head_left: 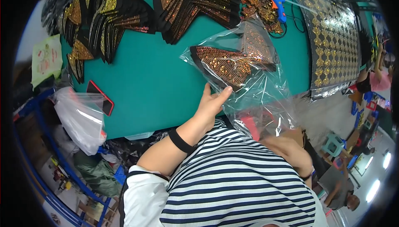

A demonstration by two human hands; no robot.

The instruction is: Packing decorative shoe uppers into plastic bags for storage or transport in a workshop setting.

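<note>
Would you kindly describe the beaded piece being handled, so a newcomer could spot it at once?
On the green table, near its front edge, the left hand holds a clear plastic bag. Inside lies a black pointed appliqué covered in copper-gold beads. Unlike the stacked pieces further back, it alone is bagged.

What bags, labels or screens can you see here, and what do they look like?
Clear plastic bag: in the left hand, crinkly, holding a black and gold beaded piece.
White plastic bag: at the table's left edge, lumpy.
Phone: on the green table, dark screen, red rim.
Printed sheet: far left, pale green.
</note>
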